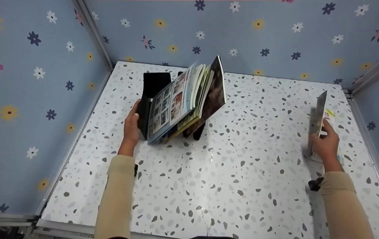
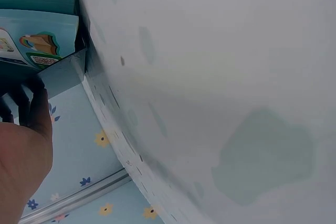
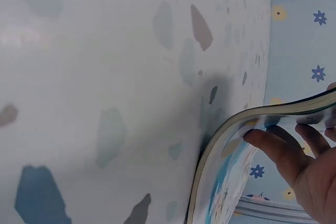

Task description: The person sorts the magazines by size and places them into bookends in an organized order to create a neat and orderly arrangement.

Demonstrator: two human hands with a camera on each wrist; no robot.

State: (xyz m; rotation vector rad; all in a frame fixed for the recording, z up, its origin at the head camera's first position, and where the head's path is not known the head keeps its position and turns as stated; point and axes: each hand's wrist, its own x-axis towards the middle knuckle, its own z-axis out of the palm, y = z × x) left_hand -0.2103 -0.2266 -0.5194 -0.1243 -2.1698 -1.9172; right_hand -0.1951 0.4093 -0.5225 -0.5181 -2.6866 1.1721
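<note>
My left hand (image 1: 132, 127) presses against the outer left side of a black bookend (image 1: 144, 114), its fingers along the plate in the left wrist view. Several thin books (image 1: 176, 99) stand in this bookend, fanned and leaning to the right. The nearest cover is light blue with small pictures, and a dark brown book (image 1: 216, 88) is outermost on the right. Far to the right, my right hand (image 1: 327, 141) holds a thin book (image 1: 318, 116) upright between thumb and fingers. Its pages bend in a curve in the right wrist view (image 3: 236, 121).
The white speckled table (image 1: 252, 159) lies between the two hands. Blue flowered panels (image 1: 182, 30) stand at the back and both sides, joined by metal rails (image 1: 96, 36). Part of the bookend's black base (image 1: 198, 132) shows under the leaning books.
</note>
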